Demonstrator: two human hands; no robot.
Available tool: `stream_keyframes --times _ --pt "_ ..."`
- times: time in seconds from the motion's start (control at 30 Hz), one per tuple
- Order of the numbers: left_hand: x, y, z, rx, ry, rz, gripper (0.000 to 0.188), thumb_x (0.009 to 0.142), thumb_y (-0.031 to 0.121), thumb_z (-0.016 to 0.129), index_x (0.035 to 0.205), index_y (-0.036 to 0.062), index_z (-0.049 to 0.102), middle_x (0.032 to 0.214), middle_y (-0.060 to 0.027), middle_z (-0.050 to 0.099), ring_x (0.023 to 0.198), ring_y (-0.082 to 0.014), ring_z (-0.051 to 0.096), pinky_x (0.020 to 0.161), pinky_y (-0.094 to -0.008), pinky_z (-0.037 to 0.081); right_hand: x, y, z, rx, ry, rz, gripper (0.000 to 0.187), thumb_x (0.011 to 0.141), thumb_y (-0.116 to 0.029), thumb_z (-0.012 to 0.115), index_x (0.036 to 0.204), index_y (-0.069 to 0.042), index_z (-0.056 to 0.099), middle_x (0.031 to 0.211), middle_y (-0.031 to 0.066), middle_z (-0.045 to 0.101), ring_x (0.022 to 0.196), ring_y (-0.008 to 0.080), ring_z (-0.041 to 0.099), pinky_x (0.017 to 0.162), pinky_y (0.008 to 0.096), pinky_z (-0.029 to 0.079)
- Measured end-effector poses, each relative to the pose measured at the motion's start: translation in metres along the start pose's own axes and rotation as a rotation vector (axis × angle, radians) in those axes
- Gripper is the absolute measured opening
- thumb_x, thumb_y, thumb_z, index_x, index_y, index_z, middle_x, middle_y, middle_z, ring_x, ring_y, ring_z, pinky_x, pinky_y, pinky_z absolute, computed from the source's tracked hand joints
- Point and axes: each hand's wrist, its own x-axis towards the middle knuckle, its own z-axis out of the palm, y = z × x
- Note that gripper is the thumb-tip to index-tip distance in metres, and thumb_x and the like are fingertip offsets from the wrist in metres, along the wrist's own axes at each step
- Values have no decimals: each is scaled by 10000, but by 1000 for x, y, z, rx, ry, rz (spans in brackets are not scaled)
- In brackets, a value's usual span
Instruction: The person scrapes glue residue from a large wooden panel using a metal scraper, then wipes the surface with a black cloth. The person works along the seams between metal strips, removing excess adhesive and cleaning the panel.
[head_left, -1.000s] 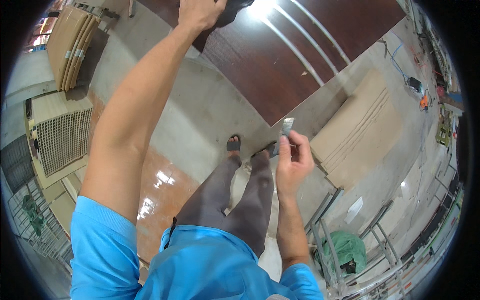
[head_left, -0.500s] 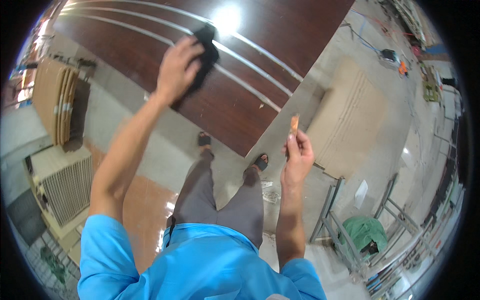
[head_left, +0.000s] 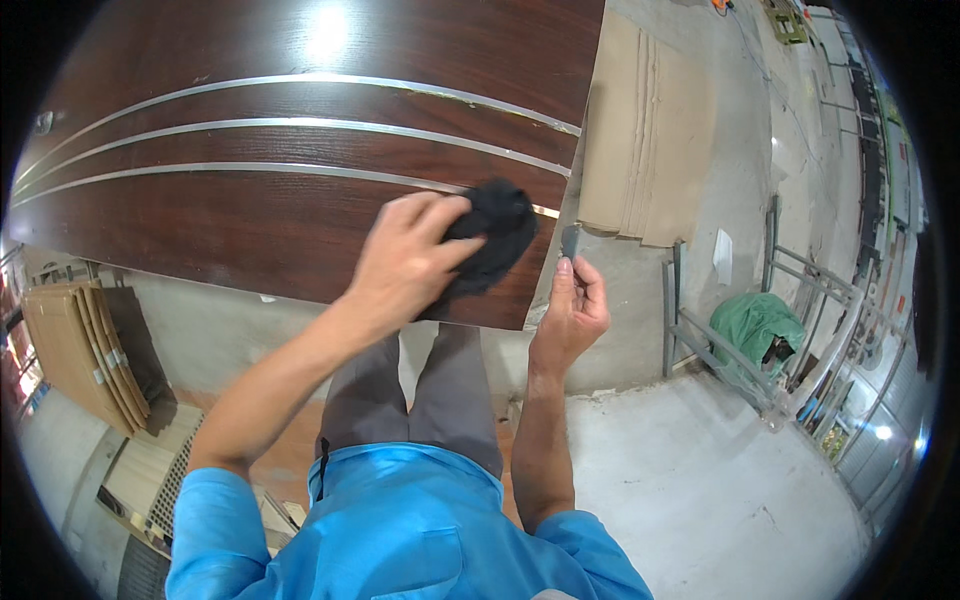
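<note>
My left hand (head_left: 405, 255) presses a bunched black cloth (head_left: 500, 225) onto the glossy dark brown wood-grain panel (head_left: 250, 235), close to its right end. Three silver strips run lengthwise across this panel; the cloth covers part of the nearest strip (head_left: 300, 170). Just off the panel's right edge, my right hand (head_left: 572, 318) pinches a small, thin, grey flat piece (head_left: 569, 241) between thumb and fingers, tip upward. Whether that piece is a scraper blade, I cannot tell.
Flat cardboard sheets (head_left: 640, 130) lie on the floor beyond the panel's right edge. Folded cardboard (head_left: 75, 340) leans at the left. To the right stand a grey metal frame (head_left: 672, 320) and a green bag (head_left: 755, 325), near a white sheet (head_left: 723, 255).
My view has turned and the panel now spans more of it. The left hand with the cloth has moved along the strips to the panel's right end. The right hand keeps its flat piece.
</note>
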Motion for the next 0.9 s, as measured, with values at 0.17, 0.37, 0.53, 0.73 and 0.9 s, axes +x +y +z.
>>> stream_keyframes --times 0.17,0.37,0.53,0.73,0.9 --pt "51 7 39 -27 45 -7 398 591 16 815 953 126 692 1076 -28 620 1027 -275 580 820 -425 431 5 2 -3 131 95 110 179 1012 -85 704 1120 57 683 852 -16 631 717 37 500 622 206 386" --pt "54 -11 -21 197 21 -388 238 763 78 854 925 91 681 997 -71 642 993 -301 612 841 -429 438 5 10 -11 122 112 118 147 1009 -41 700 1131 40 682 999 30 681 865 75 611 725 227 482" --pt "44 30 13 65 10 -323 313 719 117 900 940 69 683 1054 -73 622 995 -304 589 861 -421 436 -8 25 7 169 7 13 126 998 -48 720 1096 26 691 1026 38 673 841 93 597 724 247 491" --pt "44 33 17 60 37 -391 257 764 64 853 936 56 661 1040 -82 619 986 -306 586 859 -425 424 -10 27 10 86 -79 -124 142 963 -48 760 1062 35 701 987 72 672 772 113 588 647 254 465" --pt "49 26 22 63 201 -492 243 775 38 829 952 53 664 1044 -106 630 983 -318 600 859 -429 437 -8 32 10 113 -90 -143 142 959 -42 762 1063 35 705 957 80 673 760 120 597 642 258 467"
